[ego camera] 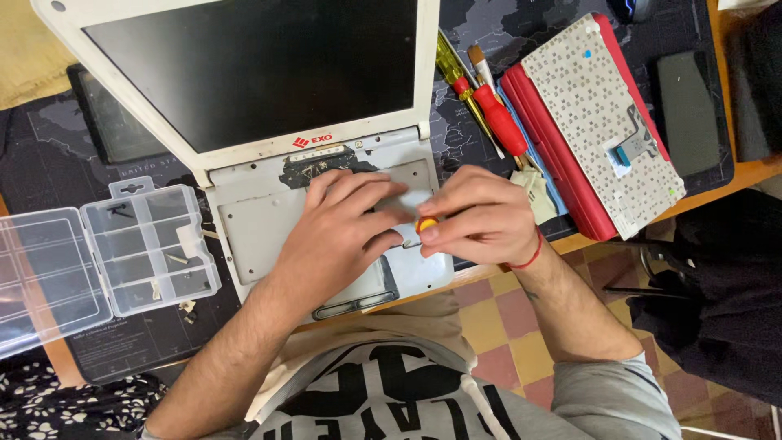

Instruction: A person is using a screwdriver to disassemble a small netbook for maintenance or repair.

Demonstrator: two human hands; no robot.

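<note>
Dark, blank laptop screen (252, 65) in a white frame, top centre; small red logo label (313, 140) beneath it.

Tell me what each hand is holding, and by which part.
Right hand pinches a small tool's yellow-orange handle end in its fingers. Left hand holds nothing; it lies flat on the laptop.
</note>
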